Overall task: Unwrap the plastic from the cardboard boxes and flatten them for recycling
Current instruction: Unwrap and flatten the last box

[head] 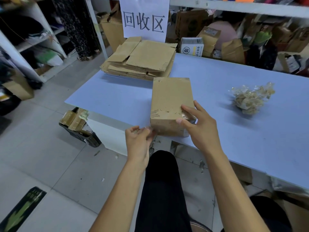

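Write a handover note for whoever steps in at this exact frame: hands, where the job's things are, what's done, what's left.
Left hand: fingers pinch a strip of clear plastic at the near left corner of the box.
Right hand: holds the box's near right corner, fingers on top, thumb on the front face.
The box stands unflattened at the near edge of the blue table, tape and plastic still on its near end.
Done: a stack of flattened boxes lies at the table's far left corner under the paper sign; a ball of removed plastic sits to the right.
Left: finish peeling, flatten this box, add it to the stack.
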